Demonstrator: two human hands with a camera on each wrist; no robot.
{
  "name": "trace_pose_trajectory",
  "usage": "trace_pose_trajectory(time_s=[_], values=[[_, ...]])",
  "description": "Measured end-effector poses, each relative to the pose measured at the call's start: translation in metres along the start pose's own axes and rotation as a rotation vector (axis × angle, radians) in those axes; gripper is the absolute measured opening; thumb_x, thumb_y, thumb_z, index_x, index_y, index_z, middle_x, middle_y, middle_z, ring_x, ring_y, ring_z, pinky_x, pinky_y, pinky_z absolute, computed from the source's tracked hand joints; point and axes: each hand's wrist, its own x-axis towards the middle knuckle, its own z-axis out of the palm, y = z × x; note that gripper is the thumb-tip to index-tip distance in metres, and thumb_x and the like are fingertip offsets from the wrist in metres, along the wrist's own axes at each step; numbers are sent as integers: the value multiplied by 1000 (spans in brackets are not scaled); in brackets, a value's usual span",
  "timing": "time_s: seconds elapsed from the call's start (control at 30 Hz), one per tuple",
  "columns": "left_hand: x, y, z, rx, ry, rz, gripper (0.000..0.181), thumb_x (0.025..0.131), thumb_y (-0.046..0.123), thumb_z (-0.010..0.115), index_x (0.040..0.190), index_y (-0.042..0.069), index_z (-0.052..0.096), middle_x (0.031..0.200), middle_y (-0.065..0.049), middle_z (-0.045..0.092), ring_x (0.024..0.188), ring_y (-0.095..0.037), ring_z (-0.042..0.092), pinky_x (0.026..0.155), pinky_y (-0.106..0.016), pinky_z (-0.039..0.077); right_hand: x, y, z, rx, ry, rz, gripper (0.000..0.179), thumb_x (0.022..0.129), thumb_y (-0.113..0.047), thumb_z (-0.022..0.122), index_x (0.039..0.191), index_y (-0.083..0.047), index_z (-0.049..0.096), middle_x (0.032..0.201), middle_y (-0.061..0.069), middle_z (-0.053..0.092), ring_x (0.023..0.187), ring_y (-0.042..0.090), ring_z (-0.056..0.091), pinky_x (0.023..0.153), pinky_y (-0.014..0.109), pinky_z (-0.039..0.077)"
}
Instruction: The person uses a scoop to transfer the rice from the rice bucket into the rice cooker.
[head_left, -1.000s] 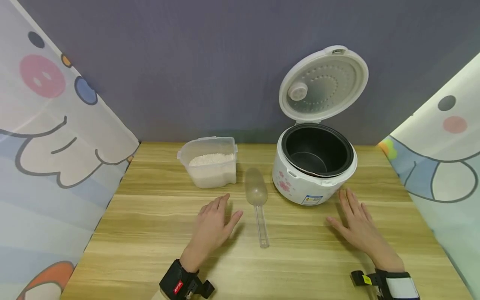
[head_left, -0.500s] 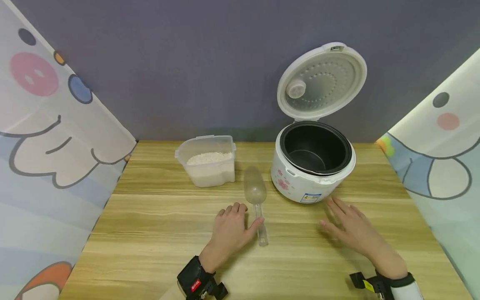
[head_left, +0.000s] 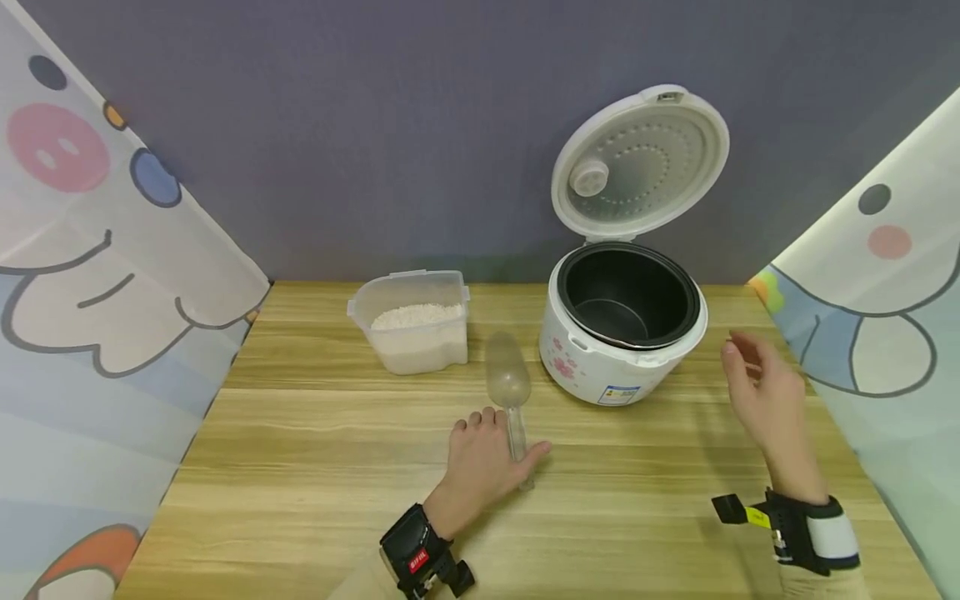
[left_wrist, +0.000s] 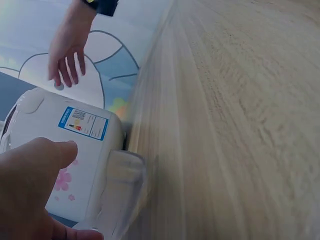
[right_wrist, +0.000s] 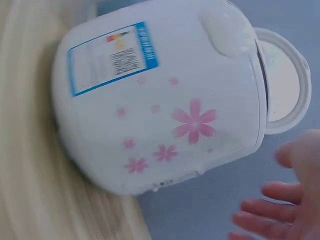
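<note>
1. A light wood-grain table (head_left: 300,483) meets a plain dark grey wall (head_left: 375,142); pale cartoon-printed panels (head_left: 877,350) flank both sides.
2. A clear plastic scoop with an oblong bowl (head_left: 507,375) lies flat between a translucent, straight-sided plastic tub (head_left: 420,288) and a rounded white rice cooker (head_left: 564,329), its handle toward the person.
3. The left hand (head_left: 486,462) is over the scoop's handle, thumb extended across it and apart from the fingers; no firm grip shows.
4. The right hand (head_left: 772,396) is raised beside the cooker, fingers loosely bent and apart from it.
5. Fine white grains (head_left: 417,316) partly fill the tub. The cooker's round lid (head_left: 712,167) stands raised, its metallic inside dimpled, above a smooth black pot (head_left: 630,319).
6. Pink flowers and a blue-bordered label (head_left: 619,395) with a QR code and coloured bars mark the cooker; its small print is unreadable.
7. A red tag (head_left: 418,560) on the left black wrist strap (head_left: 401,533) carries white letters, too small to read surely.
</note>
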Motion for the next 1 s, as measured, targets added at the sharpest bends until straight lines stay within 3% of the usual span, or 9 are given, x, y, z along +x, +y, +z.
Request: trace_pose_trajectory(time_s=[0.1,0.17,0.3,0.4,0.53,0.63,0.8,1.0], values=[[1,3,2,37,-36,-9,98,90,85,41,124,-2,67,112,-17,72,102,-31,69,84,-44,53,12,-4,4,144,34,174,50,108,-32,50,152,-8,49,144,16,58,117,-7,51,97,10,38],[1,5,3,63,-42,-8,100,89,86,39,123,-3,67,112,-17,72,101,-31,69,83,-44,52,18,-7,7,265,34,252,54,109,-35,48,157,-12,41,146,7,54,126,1,50,102,14,38],[3,10,3,98,-20,-1,99,88,88,37,109,-3,71,98,-15,71,90,-28,69,77,-41,51,32,-14,16,547,2,304,61,108,-33,50,161,-9,30,142,-3,48,132,11,45,102,12,39],[3,12,3,136,1,2,96,86,90,37,91,0,71,83,-10,67,77,-26,66,69,-38,49,41,-18,20,700,-69,318,70,107,-32,52,163,-5,21,151,5,39,141,17,36,109,14,35],[4,13,6,209,16,5,93,84,92,36,78,5,66,72,-6,61,67,-22,63,62,-35,45,51,-21,23,798,-160,355,77,107,-37,50,165,-4,11,162,13,25,146,17,30,112,18,32],[4,13,8,254,38,10,91,84,92,39,78,5,66,69,-5,59,64,-22,62,60,-33,45,55,-20,25,854,-198,377,77,108,-38,48,166,-4,8,166,11,20,142,13,34,104,18,31],[4,11,11,276,100,20,78,84,83,53,74,7,65,67,-4,59,61,-19,60,56,-32,46,52,-19,30,942,-209,357,74,109,-32,47,165,0,10,160,3,31,133,7,39,102,18,28],[3,10,10,219,75,-4,57,83,64,66,75,7,65,68,-3,59,64,-18,61,58,-32,46,47,-22,38,1015,-195,306,66,109,-27,50,163,-1,22,137,-14,51,133,8,40,104,21,26]])
